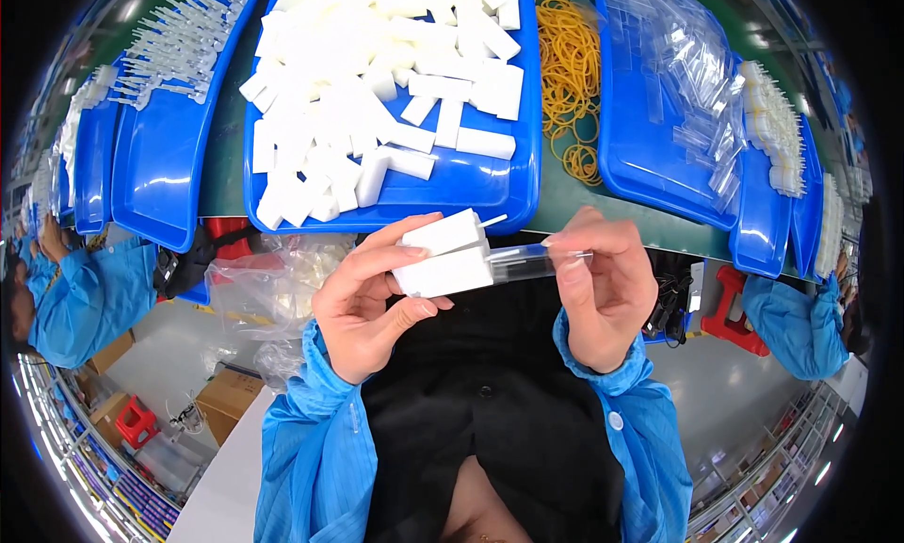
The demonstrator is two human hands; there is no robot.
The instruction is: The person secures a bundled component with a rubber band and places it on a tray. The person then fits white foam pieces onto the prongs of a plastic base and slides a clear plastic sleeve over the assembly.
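Observation:
Close in front of my body, my left hand (363,303) is closed round two white rectangular blocks (443,251) lying side by side, fingers above and thumb below. From the upper one sticks a thin white rod (492,220). My right hand (610,293) pinches the right end of a clear plastic sleeve (525,262) between thumb and fingers. The sleeve's left end meets the lower block; whether it goes around or into it I cannot tell. Beyond my hands, a blue tray (490,204) carries a heap of similar white blocks (386,81).
Yellow rubber bands (568,67) lie on the green table (565,204), beside a blue tray (650,180) of clear sleeves (692,72). At left, another blue tray (155,166) holds white thin-stemmed parts (184,44). Co-workers in blue sleeves (94,293) sit on both sides.

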